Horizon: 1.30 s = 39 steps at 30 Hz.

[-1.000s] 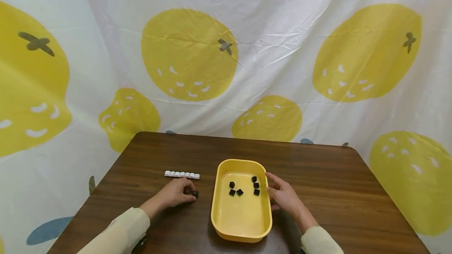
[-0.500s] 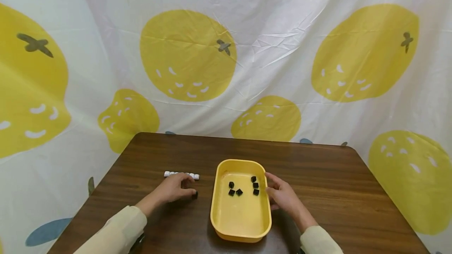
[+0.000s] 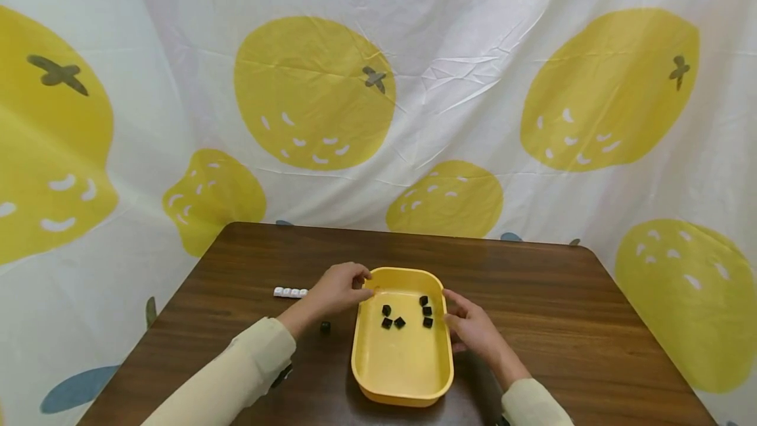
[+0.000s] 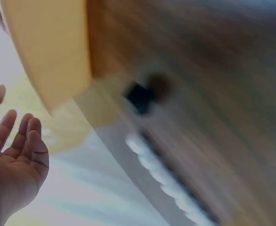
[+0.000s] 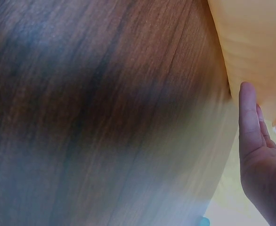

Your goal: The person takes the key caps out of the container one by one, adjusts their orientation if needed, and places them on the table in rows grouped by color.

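A yellow tray (image 3: 402, 373) stands on the table with several small black keycap-like cubes (image 3: 399, 323) inside. My left hand (image 3: 338, 289) is at the tray's far left rim, fingers loosely bent; in the left wrist view this hand (image 4: 18, 165) shows nothing in its fingers. My right hand (image 3: 476, 327) rests against the tray's right side; the right wrist view has one straight finger of that hand (image 5: 265, 160) along the outer wall. A single black cube (image 3: 325, 327) lies left of the tray. Behind the left hand, a row of white keycap-like blocks (image 3: 290, 292) is partly hidden.
The brown wooden table (image 3: 532, 294) has a far edge near a hanging white cloth (image 3: 449, 97) printed with yellow lemons. The left sleeve (image 3: 236, 367) crosses the table's left part. The left wrist view is blurred.
My left hand has left the single black cube and moved right and away to the tray's rim, now covering part of the white row. My right hand has stayed at the tray.
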Each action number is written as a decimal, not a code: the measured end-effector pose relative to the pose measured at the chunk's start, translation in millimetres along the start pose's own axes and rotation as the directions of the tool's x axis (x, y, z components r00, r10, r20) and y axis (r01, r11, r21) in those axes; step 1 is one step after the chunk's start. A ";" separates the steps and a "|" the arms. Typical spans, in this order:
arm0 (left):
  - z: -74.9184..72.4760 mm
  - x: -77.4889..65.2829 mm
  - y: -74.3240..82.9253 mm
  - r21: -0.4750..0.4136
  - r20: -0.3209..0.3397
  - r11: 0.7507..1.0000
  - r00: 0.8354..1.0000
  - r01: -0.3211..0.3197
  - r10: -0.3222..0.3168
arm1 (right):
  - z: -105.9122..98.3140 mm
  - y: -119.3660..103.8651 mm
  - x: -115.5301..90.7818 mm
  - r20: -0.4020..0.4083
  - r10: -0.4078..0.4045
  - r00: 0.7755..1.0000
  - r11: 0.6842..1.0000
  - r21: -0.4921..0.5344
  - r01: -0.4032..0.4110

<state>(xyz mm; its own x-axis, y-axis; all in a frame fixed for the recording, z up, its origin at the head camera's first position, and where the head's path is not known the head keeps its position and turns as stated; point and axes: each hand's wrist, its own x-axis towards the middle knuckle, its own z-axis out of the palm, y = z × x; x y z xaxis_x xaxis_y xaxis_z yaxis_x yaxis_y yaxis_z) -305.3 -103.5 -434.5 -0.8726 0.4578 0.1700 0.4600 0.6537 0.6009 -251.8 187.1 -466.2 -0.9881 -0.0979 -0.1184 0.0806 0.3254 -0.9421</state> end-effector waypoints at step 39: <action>65.6 43.7 40.9 0.447 0.151 0.887 0.967 0.118 -0.205 | -0.3 0.6 -0.2 0.006 0.007 1.000 1.000 0.023 -0.007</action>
<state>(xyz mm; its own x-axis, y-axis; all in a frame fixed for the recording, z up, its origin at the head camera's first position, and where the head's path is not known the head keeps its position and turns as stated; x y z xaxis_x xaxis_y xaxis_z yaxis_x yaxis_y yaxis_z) -313.8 -17.2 -453.7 -0.9133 0.3999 -0.0767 0.3782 0.9029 0.2041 -251.7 187.7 -466.7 -0.9867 -0.1018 -0.1267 0.0903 0.3045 -0.9482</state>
